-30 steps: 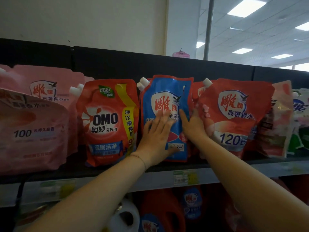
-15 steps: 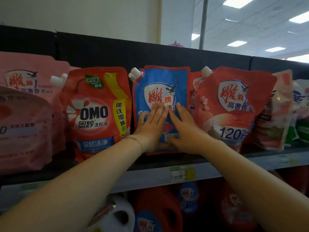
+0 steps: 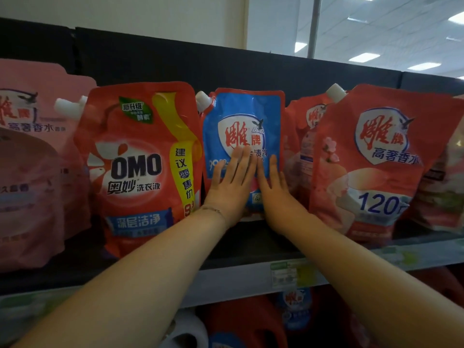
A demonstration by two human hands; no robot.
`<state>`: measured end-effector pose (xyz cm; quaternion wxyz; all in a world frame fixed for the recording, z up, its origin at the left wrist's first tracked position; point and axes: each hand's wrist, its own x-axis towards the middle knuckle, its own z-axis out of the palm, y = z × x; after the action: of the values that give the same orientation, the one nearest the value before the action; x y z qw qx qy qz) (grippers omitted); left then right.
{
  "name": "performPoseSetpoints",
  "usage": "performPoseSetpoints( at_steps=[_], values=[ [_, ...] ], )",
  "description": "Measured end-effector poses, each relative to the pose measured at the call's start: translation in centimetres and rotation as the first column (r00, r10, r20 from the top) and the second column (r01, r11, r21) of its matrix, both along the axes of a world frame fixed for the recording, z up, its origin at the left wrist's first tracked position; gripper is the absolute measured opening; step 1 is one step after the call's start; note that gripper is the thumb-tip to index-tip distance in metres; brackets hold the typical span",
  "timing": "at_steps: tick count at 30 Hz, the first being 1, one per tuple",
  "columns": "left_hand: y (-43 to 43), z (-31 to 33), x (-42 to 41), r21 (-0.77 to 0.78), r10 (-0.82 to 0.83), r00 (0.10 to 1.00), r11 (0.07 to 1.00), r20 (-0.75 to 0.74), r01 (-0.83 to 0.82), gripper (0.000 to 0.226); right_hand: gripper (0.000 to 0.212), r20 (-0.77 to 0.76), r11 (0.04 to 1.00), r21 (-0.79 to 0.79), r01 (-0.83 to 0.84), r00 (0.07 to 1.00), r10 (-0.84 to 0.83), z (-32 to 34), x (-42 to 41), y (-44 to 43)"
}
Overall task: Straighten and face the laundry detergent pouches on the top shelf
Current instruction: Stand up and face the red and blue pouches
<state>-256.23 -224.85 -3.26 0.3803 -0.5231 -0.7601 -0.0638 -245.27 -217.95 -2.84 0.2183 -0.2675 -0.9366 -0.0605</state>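
Head view: the left hand [image 3: 229, 192] and right hand [image 3: 273, 194] lie flat, fingers straight, on the blue pouch [image 3: 241, 121]. It stands upright, label out, mid top shelf [image 3: 251, 244], and looks nearly faced. Counted: one blue, one OMO pouch [image 3: 140, 167], two red pouches [image 3: 376, 159], two pink pouches [image 3: 37, 151], and one partly hidden pouch [image 3: 442, 192] far right. The front red one tilts and is likely left to straighten.

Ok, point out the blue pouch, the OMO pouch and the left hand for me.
blue pouch [image 3: 247, 109], head view, plain blue panel above the logo.
OMO pouch [image 3: 136, 168], head view, on the OMO lettering.
left hand [image 3: 232, 189], head view, back of the hand.
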Motion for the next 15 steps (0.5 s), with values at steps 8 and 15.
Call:
performPoseSetpoints(
  at_steps=[8,15],
  values=[
    [1.2,-0.3,-1.1,0.023,-0.082,0.996,0.996,0.021,0.082,0.112,0.127,-0.222,0.972,-0.197,-0.125,0.972,0.080,-1.2,-0.9,1.7],
    [0.9,0.0,-0.5,0.006,-0.147,0.986,0.989,0.074,0.147,0.122,0.128,-0.168,0.978,-0.175,-0.112,0.982,0.082,-1.7,-1.1,2.5]
  ],
)
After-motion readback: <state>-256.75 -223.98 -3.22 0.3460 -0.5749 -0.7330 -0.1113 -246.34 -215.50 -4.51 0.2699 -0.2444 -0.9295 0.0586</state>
